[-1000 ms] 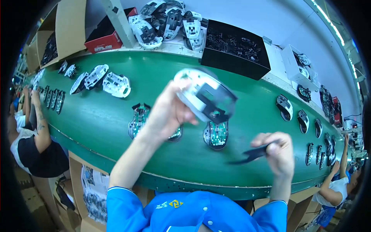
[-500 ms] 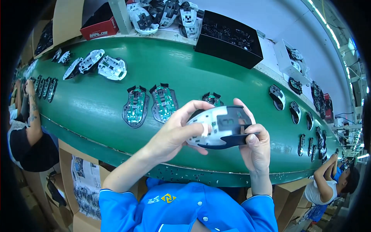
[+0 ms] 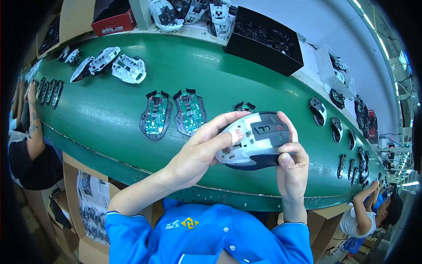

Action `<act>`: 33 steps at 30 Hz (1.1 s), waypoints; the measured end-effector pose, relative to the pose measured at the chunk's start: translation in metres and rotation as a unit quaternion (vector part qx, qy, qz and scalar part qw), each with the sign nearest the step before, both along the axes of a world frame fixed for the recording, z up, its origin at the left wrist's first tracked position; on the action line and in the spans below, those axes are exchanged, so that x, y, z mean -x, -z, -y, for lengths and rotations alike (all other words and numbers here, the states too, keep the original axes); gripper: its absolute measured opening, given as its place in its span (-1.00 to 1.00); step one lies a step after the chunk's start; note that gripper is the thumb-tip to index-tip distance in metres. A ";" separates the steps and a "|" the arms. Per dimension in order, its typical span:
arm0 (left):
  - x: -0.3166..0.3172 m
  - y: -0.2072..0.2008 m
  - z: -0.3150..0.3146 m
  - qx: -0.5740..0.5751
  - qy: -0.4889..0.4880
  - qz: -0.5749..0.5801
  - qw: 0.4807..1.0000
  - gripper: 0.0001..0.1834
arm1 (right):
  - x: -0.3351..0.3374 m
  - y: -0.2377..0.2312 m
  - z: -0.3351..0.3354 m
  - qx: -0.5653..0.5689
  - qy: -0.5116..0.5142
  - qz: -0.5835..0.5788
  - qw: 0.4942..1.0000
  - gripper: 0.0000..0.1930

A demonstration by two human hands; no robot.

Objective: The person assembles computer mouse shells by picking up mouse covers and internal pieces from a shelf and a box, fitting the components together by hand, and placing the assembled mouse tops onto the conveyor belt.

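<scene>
Between my hands, above the green bench, is a white and black computer mouse shell [image 3: 257,140], its top facing up with cut-outs showing. My left hand [image 3: 200,152] grips the white end, the thumb pressed on top. My right hand [image 3: 292,165] holds the black end, thumb and fingers closed at its edge. Just behind the shell, a mouse base with a circuit board [image 3: 244,107] is mostly hidden. Left of it lie two more mouse bases with green circuit boards, one nearer [image 3: 190,112] and one farther left [image 3: 156,115].
The green bench [image 3: 114,154] carries white shells [image 3: 129,70] at far left and mouse parts [image 3: 317,111] at right. A black box of small parts [image 3: 263,57] and a red box [image 3: 113,24] stand behind. Co-workers' arms [image 3: 34,119] reach in at both sides.
The shell has tilted so more of its top faces me, and its black end has risen slightly. Both hands keep their hold. The whole view has shifted a little.
</scene>
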State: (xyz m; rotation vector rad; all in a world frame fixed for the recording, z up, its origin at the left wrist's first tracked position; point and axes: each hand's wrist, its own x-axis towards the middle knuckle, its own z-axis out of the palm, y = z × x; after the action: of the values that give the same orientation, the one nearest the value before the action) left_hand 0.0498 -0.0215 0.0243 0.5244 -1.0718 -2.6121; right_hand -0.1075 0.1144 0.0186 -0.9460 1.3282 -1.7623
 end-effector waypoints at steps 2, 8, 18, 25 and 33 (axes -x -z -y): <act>-0.001 0.002 -0.002 0.004 -0.006 -0.011 1.000 -0.42 | -0.005 0.003 -0.002 -0.020 0.014 0.009 1.000 -0.86; -0.006 0.000 -0.002 -0.004 -0.008 -0.001 1.000 -0.30 | -0.008 0.006 -0.005 0.009 0.021 -0.008 1.000 -0.83; -0.009 0.000 -0.018 0.226 -0.039 -0.027 0.973 -0.04 | -0.005 0.007 -0.005 0.088 -0.001 -0.050 0.995 -0.63; -0.011 0.000 -0.020 0.256 -0.045 -0.025 0.965 -0.07 | 0.002 -0.008 0.006 0.023 -0.101 0.052 0.993 0.10; -0.017 -0.002 -0.016 0.309 -0.031 -0.041 0.950 -0.09 | 0.011 -0.016 0.017 -0.006 -0.162 0.031 0.986 0.28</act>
State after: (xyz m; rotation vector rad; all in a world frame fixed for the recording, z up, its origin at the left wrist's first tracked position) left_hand 0.0668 -0.0056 0.0263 0.2890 -1.7037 -2.0536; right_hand -0.1189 0.0970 0.0342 -1.0281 1.0751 -1.5199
